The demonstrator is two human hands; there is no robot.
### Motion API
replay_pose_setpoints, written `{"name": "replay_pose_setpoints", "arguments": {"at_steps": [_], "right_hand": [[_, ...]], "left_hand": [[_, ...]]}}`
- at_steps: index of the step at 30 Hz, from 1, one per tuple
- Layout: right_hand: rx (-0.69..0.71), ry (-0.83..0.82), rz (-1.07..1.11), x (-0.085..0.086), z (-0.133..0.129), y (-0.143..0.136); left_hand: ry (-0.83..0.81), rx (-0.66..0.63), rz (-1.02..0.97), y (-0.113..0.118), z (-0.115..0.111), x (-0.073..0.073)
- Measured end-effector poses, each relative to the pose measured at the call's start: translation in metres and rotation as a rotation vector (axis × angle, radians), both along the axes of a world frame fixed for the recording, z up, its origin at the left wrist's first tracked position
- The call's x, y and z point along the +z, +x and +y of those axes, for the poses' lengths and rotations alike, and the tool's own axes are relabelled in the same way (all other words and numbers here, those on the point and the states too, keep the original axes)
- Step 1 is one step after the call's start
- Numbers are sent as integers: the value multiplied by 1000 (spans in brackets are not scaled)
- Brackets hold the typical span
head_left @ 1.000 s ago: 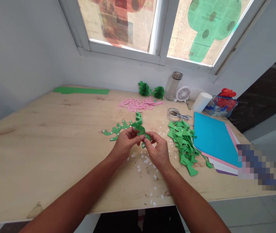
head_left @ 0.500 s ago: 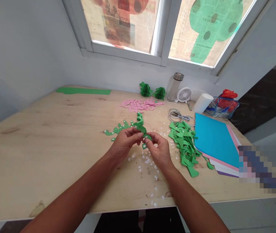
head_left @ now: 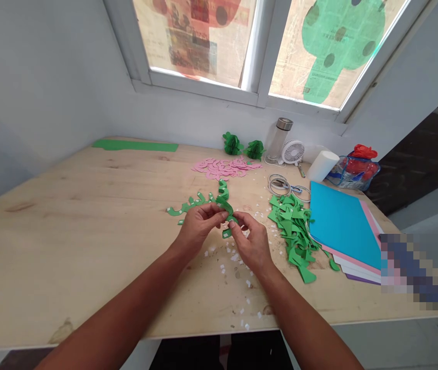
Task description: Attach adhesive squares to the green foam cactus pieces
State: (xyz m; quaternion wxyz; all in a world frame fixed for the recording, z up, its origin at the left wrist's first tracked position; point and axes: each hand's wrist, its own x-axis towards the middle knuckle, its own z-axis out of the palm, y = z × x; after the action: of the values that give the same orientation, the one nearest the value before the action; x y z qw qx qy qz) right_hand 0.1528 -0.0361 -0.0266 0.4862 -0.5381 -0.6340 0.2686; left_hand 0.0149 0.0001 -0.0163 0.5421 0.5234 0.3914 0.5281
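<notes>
My left hand [head_left: 200,224] and my right hand [head_left: 252,239] meet over the middle of the table. Between them they pinch a stack of curved green paper cutouts [head_left: 224,205]. Its lower end, with a small white square on it, sticks out below the fingers. My left thumb presses the stack from the left, while my right thumb and fingers grip it from the right. Other curved green cutouts [head_left: 175,211] bearing white squares lie just beyond my left hand. Small white paper bits [head_left: 248,283] are scattered beneath and in front of my right hand.
Pink paper cutouts [head_left: 219,168] lie farther back, with two green folded-paper shapes [head_left: 232,144] behind. To the right are green scraps [head_left: 294,231], scissors [head_left: 280,184], coloured sheets [head_left: 342,221], a bottle [head_left: 278,139] and a small fan [head_left: 293,152]. A green strip [head_left: 138,146] lies back left.
My fingers have shifted slightly on the green cutouts, and their lower end has turned a little to the left. Both hands keep their hold.
</notes>
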Motion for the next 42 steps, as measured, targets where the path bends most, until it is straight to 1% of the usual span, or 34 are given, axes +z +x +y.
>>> {"name": "replay_pose_setpoints", "arguments": {"at_steps": [8,17,27,30,33,38,42], "right_hand": [[-44,37,61,-1,2,2],[-66,40,65,-4,4,4],[-29,-33,102,-3,4,5],[-32,-17,47,-3,4,5],[-55,26,-57,-3,2,4],[-87,108,-201,-3,1,2],[-105,158,-314,-4,0,1]], "left_hand": [[15,-87,62,4,-5,1],[32,-87,80,6,-7,1],[22,-63,27,4,-4,-1],[24,-62,37,4,-3,-3],[19,-47,51,4,-3,-4],[18,2,64,6,-3,-8],[48,56,108,9,-4,-12]]}}
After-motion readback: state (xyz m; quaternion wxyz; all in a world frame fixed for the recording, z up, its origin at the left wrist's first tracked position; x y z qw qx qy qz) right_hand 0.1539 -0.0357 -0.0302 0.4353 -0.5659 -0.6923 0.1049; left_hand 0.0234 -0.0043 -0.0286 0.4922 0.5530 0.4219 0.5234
